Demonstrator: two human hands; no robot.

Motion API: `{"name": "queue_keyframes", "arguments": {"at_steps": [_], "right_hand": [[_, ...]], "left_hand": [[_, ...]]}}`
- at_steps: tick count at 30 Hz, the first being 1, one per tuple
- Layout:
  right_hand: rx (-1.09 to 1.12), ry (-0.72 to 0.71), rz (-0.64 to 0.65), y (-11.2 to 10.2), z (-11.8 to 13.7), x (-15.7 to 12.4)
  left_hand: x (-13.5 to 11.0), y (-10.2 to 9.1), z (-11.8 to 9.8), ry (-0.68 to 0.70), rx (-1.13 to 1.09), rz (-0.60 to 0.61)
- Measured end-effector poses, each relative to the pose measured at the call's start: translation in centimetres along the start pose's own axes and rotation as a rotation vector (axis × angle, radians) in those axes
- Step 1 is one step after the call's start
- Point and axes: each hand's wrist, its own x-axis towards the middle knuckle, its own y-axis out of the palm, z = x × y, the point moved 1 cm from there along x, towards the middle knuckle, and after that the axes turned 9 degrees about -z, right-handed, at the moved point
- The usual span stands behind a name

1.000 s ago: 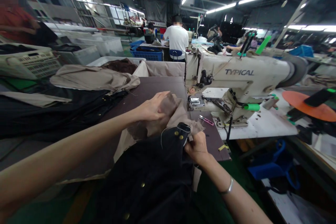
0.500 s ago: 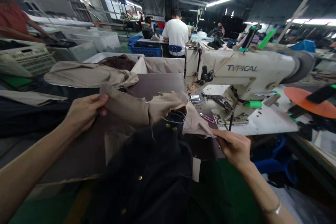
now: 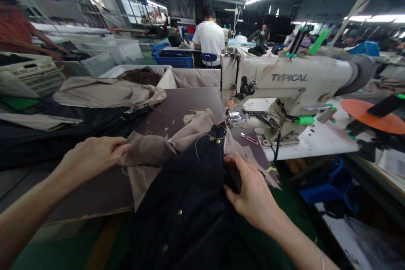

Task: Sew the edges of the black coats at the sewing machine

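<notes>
A dark navy garment (image 3: 186, 190) with brass snap buttons hangs over the table edge toward me. Beige fabric (image 3: 152, 150) joins it near the top and spreads to both sides. My left hand (image 3: 91, 154) is closed on the left end of the beige fabric, thumb against fingers. At the garment's right edge, my right hand (image 3: 253, 190) curls its thumb and fingers around the dark cloth; some fingers are hidden. Loose pale thread loops over the garment's top corner. Pink-handled thread snips (image 3: 249, 138) lie beside the sewing machine (image 3: 291, 74).
The brown tabletop (image 3: 196, 97) has worn patches. More beige cloth (image 3: 104, 91) and dark cloth lie at the left. An orange disc (image 3: 370, 117) and a green thread spool (image 3: 304, 120) are at right. Co-workers are beyond, one in a white shirt (image 3: 209, 38).
My right hand let go of the beige fabric's right end and moved left onto the dark garment. My left hand moved down slightly with the beige fabric. The garment lies flatter, its buttoned edge showing.
</notes>
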Motion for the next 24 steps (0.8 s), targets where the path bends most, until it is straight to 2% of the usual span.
{"name": "queue_keyframes", "arguments": {"at_steps": [2,3,4,5,6,8,10,12,15,17,20,22,24], "right_hand": [[0.070,0.023,0.045,1.0,-0.3,-0.1],[0.081,0.019,0.055,1.3,-0.6,0.0],[0.069,0.002,0.052,1.5,-0.8,0.0],[0.039,-0.027,0.040,1.6,-1.0,0.1],[0.006,-0.066,0.028,1.6,-1.1,0.1],[-0.036,-0.159,0.017,1.7,-1.1,0.0],[-0.047,-0.249,0.007,1.8,-1.2,-0.2],[-0.032,-0.307,0.005,1.9,-1.5,-0.6],[0.028,-0.306,-0.034,2.0,-2.8,-1.4],[0.093,-0.186,-0.160,2.0,-4.0,-1.9],[0.222,0.143,-0.416,2.1,-5.7,-2.7],[0.291,0.291,-0.483,2.3,-6.1,-2.9],[0.381,0.322,-0.480,2.3,-5.6,-2.8]], "left_hand": [[-0.7,-1.0,-2.7,0.114,0.302,-0.088],[-1.1,-1.7,-4.5,0.197,0.328,-0.194],[-1.4,-2.3,-6.5,0.271,0.263,-0.322],[-1.7,-2.9,-8.4,0.371,0.127,-0.380],[-1.8,-3.2,-10.3,0.507,-0.043,-0.353],[-1.6,-3.4,-13.3,0.723,-0.281,-0.135],[-1.0,-2.8,-15.0,0.815,-0.386,0.077],[-0.4,-1.7,-15.4,0.806,-0.434,0.194],[-0.9,0.0,-14.6,0.679,-0.530,0.237],[-2.2,1.0,-13.9,0.550,-0.611,0.224],[-4.6,2.1,-13.3,0.432,-0.669,0.239],[-5.5,2.5,-13.1,0.445,-0.643,0.220],[-5.2,2.8,-12.9,0.480,-0.597,0.126]]}}
